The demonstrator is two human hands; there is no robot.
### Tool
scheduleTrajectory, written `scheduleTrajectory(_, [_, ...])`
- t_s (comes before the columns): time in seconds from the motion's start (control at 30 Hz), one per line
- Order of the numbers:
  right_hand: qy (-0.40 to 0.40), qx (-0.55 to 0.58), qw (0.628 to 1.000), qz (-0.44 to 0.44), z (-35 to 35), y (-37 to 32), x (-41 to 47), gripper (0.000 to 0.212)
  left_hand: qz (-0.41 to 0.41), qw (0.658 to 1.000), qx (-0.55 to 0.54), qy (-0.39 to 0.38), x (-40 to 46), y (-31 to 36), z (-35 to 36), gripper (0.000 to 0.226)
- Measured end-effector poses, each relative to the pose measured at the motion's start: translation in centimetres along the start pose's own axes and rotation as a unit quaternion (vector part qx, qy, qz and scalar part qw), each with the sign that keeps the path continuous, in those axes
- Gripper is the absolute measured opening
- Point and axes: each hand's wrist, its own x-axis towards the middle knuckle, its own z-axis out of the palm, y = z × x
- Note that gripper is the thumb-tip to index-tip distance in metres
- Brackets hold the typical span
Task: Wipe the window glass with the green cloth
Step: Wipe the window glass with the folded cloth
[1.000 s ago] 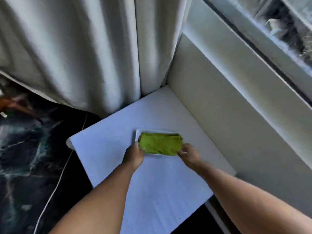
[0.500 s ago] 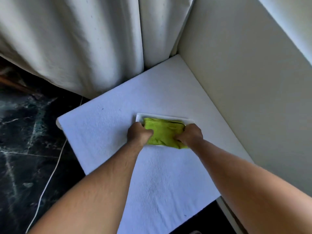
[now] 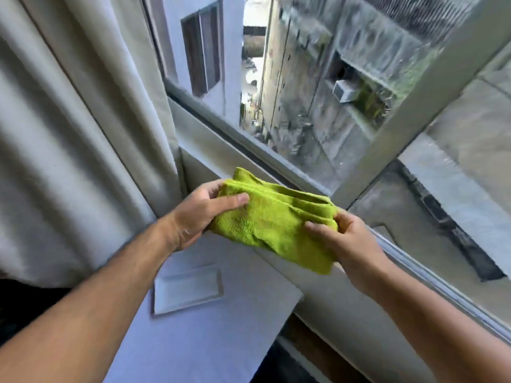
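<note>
The folded green cloth (image 3: pixel 272 217) hangs in the air in front of the window sill, held at both ends. My left hand (image 3: pixel 199 214) grips its left end with the thumb on top. My right hand (image 3: pixel 341 239) pinches its right end. The window glass (image 3: pixel 318 78) fills the upper right, a short way beyond the cloth, with buildings behind it. A pale frame bar (image 3: pixel 409 111) runs diagonally across the glass.
A beige curtain (image 3: pixel 83 134) hangs at the left, right up to the window edge. Below my hands lies a white cloth-covered surface (image 3: pixel 221 327) with an empty white tray (image 3: pixel 188 288) on it. The sill wall (image 3: pixel 345 308) drops below the glass.
Both hands have lifted the green cloth off the white tray and raised it toward the window. The view has tilted up, so the glass now shows.
</note>
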Motion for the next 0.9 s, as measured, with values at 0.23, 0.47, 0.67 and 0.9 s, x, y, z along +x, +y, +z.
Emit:
scheduleTrajectory(0.23, [0.24,-0.095,0.934,-0.248,-16.9,-18.0,-23.9,0.056,0.23,0.954,0.113,-0.155,-4.0,17.1,26.9,0.015])
scheduleTrajectory(0.47, [0.533,-0.279,0.674,-0.429,-29.2,-30.5,-41.8,0.019,0.497,0.84,0.125,-0.177,-10.5,30.7,49.1,0.03])
scheduleTrajectory(0.67, [0.645,-0.45,0.481,-0.386,-34.5,-36.6,-45.0,0.028,0.648,0.729,0.194,-0.1,-13.1,36.8,59.2,0.04])
scheduleTrajectory(0.9, [0.329,-0.895,0.158,-0.257,-37.4,-37.2,-39.4,0.061,0.696,0.641,0.321,-0.043,-9.9,39.6,60.3,0.048])
